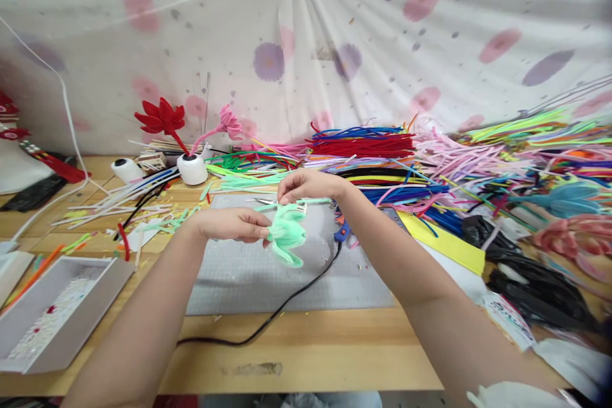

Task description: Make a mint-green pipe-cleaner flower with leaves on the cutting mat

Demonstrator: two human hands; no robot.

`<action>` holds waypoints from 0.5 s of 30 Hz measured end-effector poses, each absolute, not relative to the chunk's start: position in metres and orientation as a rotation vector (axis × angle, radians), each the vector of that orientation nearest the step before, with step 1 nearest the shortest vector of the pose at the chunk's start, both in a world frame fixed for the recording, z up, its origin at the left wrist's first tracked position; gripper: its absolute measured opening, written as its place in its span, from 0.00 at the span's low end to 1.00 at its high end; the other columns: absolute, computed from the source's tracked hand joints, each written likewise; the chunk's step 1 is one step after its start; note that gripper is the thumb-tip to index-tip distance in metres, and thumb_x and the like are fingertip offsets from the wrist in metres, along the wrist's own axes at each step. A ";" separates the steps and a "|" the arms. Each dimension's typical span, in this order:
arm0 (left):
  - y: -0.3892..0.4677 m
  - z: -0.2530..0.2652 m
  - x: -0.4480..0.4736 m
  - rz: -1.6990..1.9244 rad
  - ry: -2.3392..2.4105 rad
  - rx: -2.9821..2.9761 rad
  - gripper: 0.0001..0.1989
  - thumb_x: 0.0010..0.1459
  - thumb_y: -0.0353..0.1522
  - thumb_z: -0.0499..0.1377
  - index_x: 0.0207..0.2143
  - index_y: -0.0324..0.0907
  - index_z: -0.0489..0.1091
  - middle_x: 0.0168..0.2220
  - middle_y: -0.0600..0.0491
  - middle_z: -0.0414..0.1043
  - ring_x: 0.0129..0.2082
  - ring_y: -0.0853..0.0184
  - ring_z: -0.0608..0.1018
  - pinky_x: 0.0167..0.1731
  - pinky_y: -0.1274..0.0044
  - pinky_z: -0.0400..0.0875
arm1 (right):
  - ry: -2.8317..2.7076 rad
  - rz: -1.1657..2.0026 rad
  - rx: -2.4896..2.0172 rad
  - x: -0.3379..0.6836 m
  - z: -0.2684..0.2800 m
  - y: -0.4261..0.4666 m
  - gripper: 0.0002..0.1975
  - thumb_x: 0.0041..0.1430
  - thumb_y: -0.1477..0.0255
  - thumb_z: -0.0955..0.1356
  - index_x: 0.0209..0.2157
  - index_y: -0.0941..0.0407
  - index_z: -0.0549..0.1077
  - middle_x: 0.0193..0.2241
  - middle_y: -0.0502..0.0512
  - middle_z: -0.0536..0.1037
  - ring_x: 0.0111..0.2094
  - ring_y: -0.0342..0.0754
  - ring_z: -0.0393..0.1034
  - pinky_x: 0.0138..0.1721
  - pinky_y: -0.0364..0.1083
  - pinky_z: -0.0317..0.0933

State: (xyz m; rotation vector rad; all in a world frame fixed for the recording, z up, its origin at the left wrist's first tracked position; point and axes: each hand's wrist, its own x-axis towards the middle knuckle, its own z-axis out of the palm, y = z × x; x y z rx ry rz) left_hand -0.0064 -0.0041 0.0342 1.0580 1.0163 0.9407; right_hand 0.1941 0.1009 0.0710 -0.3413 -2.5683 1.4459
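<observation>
A mint-green flower made of pipe cleaners (288, 236) is held sideways above the grey cutting mat (229, 287), its petals pointing right. My left hand (236, 224) pinches it at the base, fingers closed. My right hand (306, 186) is at the flower's upper side, thumb and fingertips closed on one of its petals. Just behind the flower lies a pair of scissors (266, 202), partly covered by my right hand. To the right of the flower, beside my right forearm, rests a blue tool, apparently a glue gun (342, 231), with a black cord (275, 320) running across the mat.
Bundles of coloured pipe cleaners (363, 145) are piled along the back and right. A small white pot (192, 169) bears a red flower (162, 118) and a pink one. At left stands a grey box of beads (102, 293). Black plastic bags (540, 290) lie at right.
</observation>
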 end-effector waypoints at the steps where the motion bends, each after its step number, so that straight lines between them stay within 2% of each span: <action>1: -0.003 0.041 -0.007 0.682 1.063 1.164 0.07 0.38 0.27 0.63 0.17 0.41 0.66 0.12 0.58 0.56 0.12 0.73 0.61 0.12 0.80 0.50 | -2.643 1.375 -0.377 0.192 0.075 0.103 0.10 0.48 0.67 0.67 0.28 0.60 0.72 0.21 0.48 0.71 0.24 0.39 0.62 0.26 0.39 0.56; 3: 0.000 0.047 -0.003 0.473 1.118 1.347 0.06 0.37 0.28 0.63 0.16 0.41 0.67 0.13 0.57 0.59 0.13 0.72 0.63 0.13 0.80 0.53 | -2.752 1.172 -0.466 0.184 0.078 0.104 0.08 0.49 0.69 0.66 0.27 0.60 0.72 0.21 0.48 0.70 0.23 0.39 0.62 0.26 0.39 0.55; 5: 0.001 0.042 0.002 0.452 1.119 1.525 0.05 0.39 0.29 0.62 0.16 0.41 0.68 0.15 0.56 0.62 0.16 0.71 0.65 0.17 0.80 0.57 | -2.769 0.924 -0.536 0.176 0.078 0.099 0.08 0.51 0.70 0.66 0.28 0.60 0.73 0.22 0.49 0.71 0.25 0.40 0.63 0.28 0.40 0.55; 8: 0.003 0.023 0.005 0.671 1.183 1.712 0.04 0.43 0.30 0.59 0.18 0.42 0.70 0.20 0.54 0.68 0.23 0.68 0.69 0.25 0.80 0.62 | -2.577 0.522 -0.542 0.170 0.079 0.089 0.09 0.51 0.69 0.66 0.34 0.58 0.73 0.32 0.54 0.74 0.36 0.45 0.65 0.38 0.45 0.56; 10: 0.004 0.013 0.002 0.847 1.239 1.756 0.04 0.44 0.32 0.58 0.21 0.43 0.72 0.25 0.53 0.71 0.28 0.67 0.71 0.31 0.79 0.64 | -2.326 0.332 -0.560 0.176 0.082 0.085 0.13 0.51 0.67 0.66 0.38 0.57 0.72 0.40 0.58 0.72 0.45 0.49 0.61 0.45 0.48 0.53; 12: 0.005 0.009 -0.003 0.975 1.274 1.742 0.05 0.44 0.34 0.58 0.23 0.42 0.72 0.26 0.52 0.72 0.30 0.66 0.71 0.34 0.78 0.64 | -2.032 0.280 -0.635 0.186 0.082 0.085 0.14 0.52 0.65 0.65 0.39 0.57 0.71 0.43 0.60 0.69 0.49 0.51 0.58 0.48 0.51 0.51; 15: 0.004 0.011 -0.012 1.106 1.336 1.686 0.10 0.42 0.39 0.60 0.20 0.41 0.71 0.24 0.52 0.71 0.29 0.66 0.71 0.33 0.77 0.65 | -1.713 0.464 -0.732 0.203 0.070 0.090 0.14 0.56 0.65 0.61 0.40 0.57 0.68 0.41 0.59 0.69 0.46 0.50 0.61 0.47 0.50 0.54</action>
